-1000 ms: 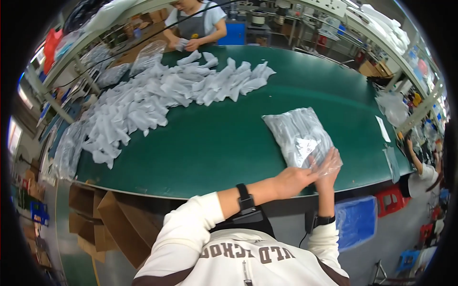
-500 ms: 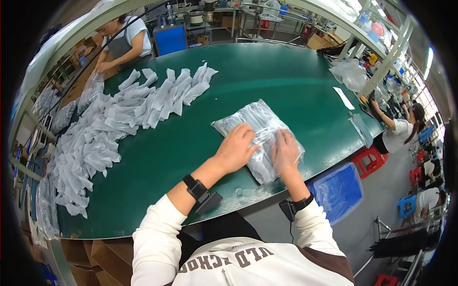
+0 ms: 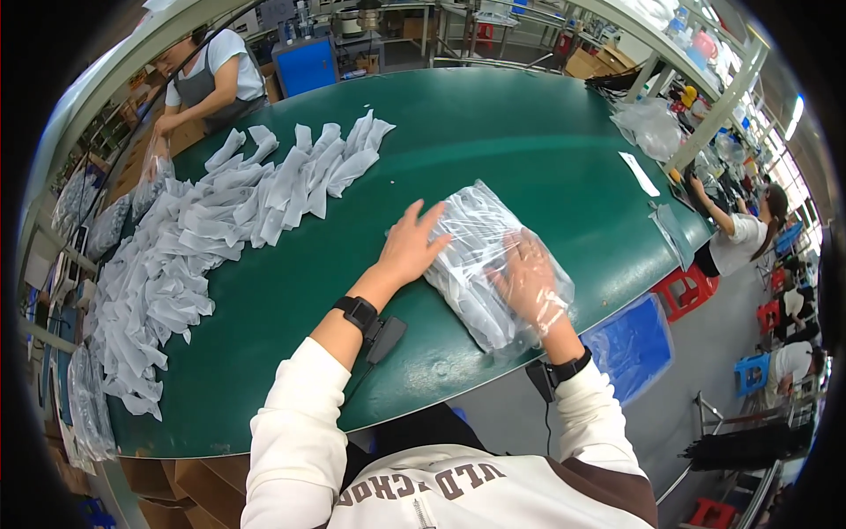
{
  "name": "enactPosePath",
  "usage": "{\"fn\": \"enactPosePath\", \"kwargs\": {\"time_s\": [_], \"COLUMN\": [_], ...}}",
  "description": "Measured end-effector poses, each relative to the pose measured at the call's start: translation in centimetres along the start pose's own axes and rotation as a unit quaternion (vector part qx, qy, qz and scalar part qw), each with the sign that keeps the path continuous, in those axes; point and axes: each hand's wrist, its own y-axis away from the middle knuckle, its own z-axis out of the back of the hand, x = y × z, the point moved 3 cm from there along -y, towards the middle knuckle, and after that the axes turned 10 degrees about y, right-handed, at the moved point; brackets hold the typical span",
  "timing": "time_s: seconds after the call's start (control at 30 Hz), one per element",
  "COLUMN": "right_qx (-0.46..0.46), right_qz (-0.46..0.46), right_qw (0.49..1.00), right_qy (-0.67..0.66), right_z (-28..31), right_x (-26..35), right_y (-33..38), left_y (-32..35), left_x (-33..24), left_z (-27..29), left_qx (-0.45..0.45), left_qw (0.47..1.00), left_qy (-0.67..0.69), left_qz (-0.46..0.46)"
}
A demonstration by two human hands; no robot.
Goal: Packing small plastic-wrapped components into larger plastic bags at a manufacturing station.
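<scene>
Two hands pressed flat on a clear plastic bag of grey pieces at the near edge of the green table.

The left hand [image 3: 412, 245] lay released, fingers spread, on the bag [image 3: 480, 251] at its 9 o'clock side; the right hand [image 3: 529, 280], also released and flat, appeared to sit inside the plastic at the bag's 5 o'clock corner. The bag rested on the table [image 3: 529, 141] toward 3 o'clock of centre. A long heap of loose grey pieces [image 3: 203, 238] spread well apart at 10 o'clock. Another person [image 3: 207, 75] stood at the far edge, 11 o'clock.
</scene>
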Motion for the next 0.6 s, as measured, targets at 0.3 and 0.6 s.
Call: {"fn": "enactPosePath", "kwargs": {"time_s": [0.3, 0.6], "right_qx": [0.021, -0.004], "right_qz": [0.111, 0.118], "right_qw": [0.989, 0.993], "right_qy": [-0.092, 0.025], "right_z": [0.0, -2.9], "right_x": [2.8, 4.6], "right_y": [-0.9, -4.2], "left_y": [0.8, -0.5], "left_x": [3.5, 5.3], "left_z": [0.5, -0.2], "left_qx": [-0.003, -0.078], "left_qw": [0.997, 0.983], "left_qy": [0.076, 0.157], "left_qz": [0.025, 0.059]}}
